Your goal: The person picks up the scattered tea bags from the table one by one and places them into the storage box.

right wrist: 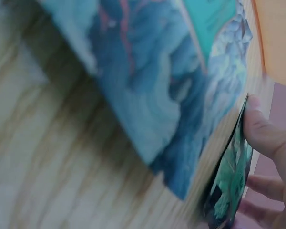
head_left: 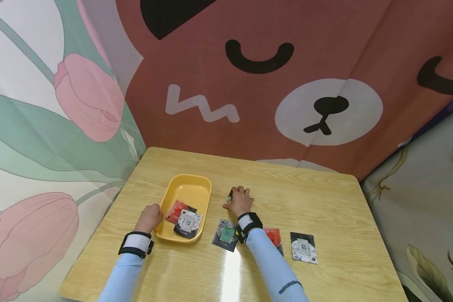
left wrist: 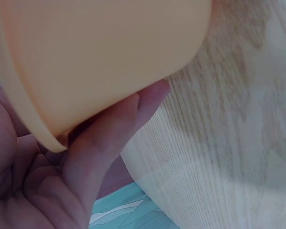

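Observation:
A shallow yellow tray (head_left: 190,189) stands on the left of the table. My left hand (head_left: 148,219) grips its left side; in the left wrist view the fingers (left wrist: 109,129) lie against the tray's outer wall (left wrist: 100,57), below the rim. Right of the tray, my right hand (head_left: 241,203) holds a small dark and green packet (right wrist: 231,176) on edge, thumb on one side and fingers on the other. Just below that hand lies a flat packet with a green label (head_left: 226,235). Inside the tray, a red packet (head_left: 176,211) and a black and white packet (head_left: 188,222) overlap.
A red and black packet (head_left: 273,237) lies partly hidden by my right forearm. Further right is another black and white packet (head_left: 303,247). The wooden table (head_left: 324,201) meets a hanging bear-print cloth (head_left: 256,126) at its back edge and a flower-print cloth (head_left: 87,96) on the left.

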Available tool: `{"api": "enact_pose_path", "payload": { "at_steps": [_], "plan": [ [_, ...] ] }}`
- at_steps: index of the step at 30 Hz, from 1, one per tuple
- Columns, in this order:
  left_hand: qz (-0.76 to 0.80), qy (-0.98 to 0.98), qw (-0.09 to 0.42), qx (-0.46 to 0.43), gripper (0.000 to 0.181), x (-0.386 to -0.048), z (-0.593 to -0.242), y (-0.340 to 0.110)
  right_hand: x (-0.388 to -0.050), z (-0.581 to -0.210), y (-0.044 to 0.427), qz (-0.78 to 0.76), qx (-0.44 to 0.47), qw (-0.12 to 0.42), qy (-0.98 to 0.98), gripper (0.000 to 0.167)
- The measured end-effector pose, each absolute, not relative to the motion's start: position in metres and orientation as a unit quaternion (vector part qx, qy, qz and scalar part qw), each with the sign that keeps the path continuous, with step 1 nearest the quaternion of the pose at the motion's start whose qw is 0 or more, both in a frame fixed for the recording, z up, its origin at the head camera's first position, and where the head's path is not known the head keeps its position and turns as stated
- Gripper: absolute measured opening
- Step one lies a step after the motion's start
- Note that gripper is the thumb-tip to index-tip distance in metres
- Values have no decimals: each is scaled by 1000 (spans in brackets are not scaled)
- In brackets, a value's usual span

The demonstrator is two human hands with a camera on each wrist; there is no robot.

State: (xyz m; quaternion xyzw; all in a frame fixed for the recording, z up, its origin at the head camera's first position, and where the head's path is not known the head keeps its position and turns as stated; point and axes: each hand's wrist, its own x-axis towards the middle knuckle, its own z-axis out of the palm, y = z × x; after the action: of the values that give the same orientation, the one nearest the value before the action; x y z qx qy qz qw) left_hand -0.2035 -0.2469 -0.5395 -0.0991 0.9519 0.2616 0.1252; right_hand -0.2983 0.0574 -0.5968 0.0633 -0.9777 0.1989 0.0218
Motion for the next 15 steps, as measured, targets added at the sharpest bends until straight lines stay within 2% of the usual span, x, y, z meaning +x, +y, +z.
{"api": "enact_pose_path", "payload": {
  "at_steps": [6,9,15],
  "plan": [
    [258,954,122,-96,22,-203,-539,-245,-296,-594,64,210,55,39,-975,74],
    [252,956,117,-92,22,-203,-539,-245,-296,-590,68,226,54,34,-972,65],
    [251,955,122,-98,22,-205,-540,-246,-297,-581,78,251,41,-9,-967,41]
  ]
}}
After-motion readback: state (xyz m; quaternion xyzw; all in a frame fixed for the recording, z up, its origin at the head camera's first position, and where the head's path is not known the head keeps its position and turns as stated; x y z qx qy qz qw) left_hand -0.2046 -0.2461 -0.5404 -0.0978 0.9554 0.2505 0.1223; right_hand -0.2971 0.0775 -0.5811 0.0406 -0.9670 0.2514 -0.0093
